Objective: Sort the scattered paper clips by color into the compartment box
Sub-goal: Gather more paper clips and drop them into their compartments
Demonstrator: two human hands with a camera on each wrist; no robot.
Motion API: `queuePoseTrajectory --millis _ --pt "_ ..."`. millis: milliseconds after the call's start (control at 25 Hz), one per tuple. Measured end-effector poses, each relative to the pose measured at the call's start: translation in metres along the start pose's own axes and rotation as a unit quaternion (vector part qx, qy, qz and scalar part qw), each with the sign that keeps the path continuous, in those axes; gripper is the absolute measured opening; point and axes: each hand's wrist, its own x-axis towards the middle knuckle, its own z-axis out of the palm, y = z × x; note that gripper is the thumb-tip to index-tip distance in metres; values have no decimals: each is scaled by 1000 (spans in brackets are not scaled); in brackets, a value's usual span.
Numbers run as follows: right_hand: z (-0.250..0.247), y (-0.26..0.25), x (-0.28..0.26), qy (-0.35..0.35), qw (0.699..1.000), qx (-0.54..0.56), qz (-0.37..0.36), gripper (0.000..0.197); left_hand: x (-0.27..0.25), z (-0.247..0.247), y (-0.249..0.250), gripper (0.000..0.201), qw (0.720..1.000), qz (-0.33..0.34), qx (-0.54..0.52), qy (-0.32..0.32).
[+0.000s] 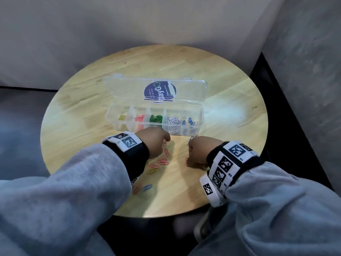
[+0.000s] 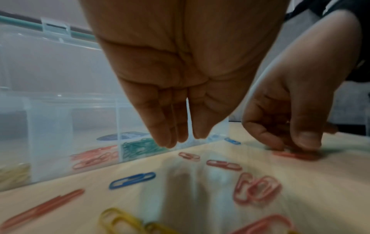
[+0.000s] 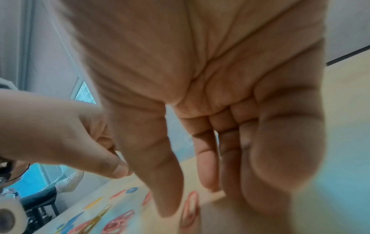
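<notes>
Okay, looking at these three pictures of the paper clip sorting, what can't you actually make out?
- Left hand: head view shows only its back, so any held clip is hidden.
- Right hand: its fingertips meet a red clip, but blur hides the grip.
- Compartment box: clip counts too small in head view; its wall is foggy in the left wrist view.
- Clips near the left sleeve: partly covered.

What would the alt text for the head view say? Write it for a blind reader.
Two hands, left hand and right hand, reach down among loose paper clips on a round wooden table. Behind them an open clear compartment box holds yellow, red, green, white and blue clips, one colour to a section.
</notes>
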Motion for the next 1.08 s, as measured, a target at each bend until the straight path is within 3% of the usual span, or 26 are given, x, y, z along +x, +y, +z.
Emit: queuePoseTrajectory --millis 160,360,560,720,840,1080 --pt "2 -4 4 5 1000 -6 7 26 14 10 -8 41 999 2 39 14" --pt "5 -9 14 12 999 -33 -19 5 25 16 -9 24 996 15 82 25" --pt "4 -7 8 7 999 -18 -43 19 30 17 -15 14 995 13 96 28" --pt "-12 -4 0 -5 993 99 -71 8 28 17 -20 15 998 11 56 31" --pt "-22 -1 -3 -12 968 240 -71 15 26 16 -19 28 999 8 48 22" --pt "-20 -7 -3 -98 947 304 -27 26 24 10 -16 7 999 -15 22 -21"
